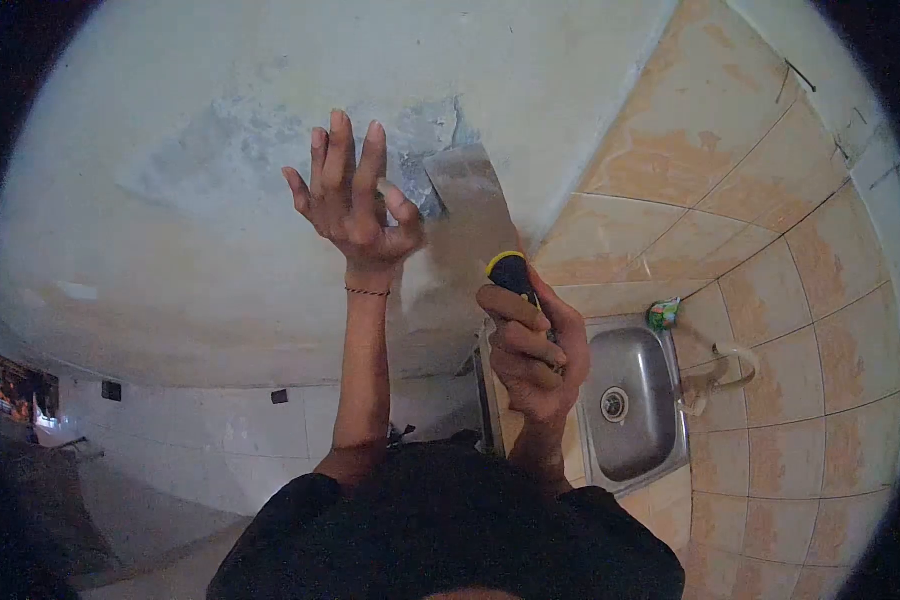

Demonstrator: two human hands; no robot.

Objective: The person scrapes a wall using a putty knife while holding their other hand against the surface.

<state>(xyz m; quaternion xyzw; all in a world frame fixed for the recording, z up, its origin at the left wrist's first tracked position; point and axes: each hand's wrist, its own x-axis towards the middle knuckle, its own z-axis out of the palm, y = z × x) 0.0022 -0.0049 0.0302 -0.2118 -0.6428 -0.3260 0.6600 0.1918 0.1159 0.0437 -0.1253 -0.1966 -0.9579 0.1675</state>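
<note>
My right hand [530, 340] is wrapped round the black and yellow handle of a putty knife [470, 190]. Its wide metal blade points up and its end overlaps the bare grey patch on the wall. To the left, my left hand [358, 205] is raised with its fingers spread and nothing in it, a thin cord round the wrist. Behind the fingers is the pale wall [220, 270], where paint is gone from a rough grey patch [235, 150] that stretches to both sides of the hand. A ragged paint edge shows just above the blade.
A steel sink [635, 450] with a round drain is set in the counter at lower right. A green packet [663, 314] stands at its back corner, near a tap [735, 365]. Orange-patterned tiles [760, 330] cover the right wall; white tiles [240, 430] line the lower left.
</note>
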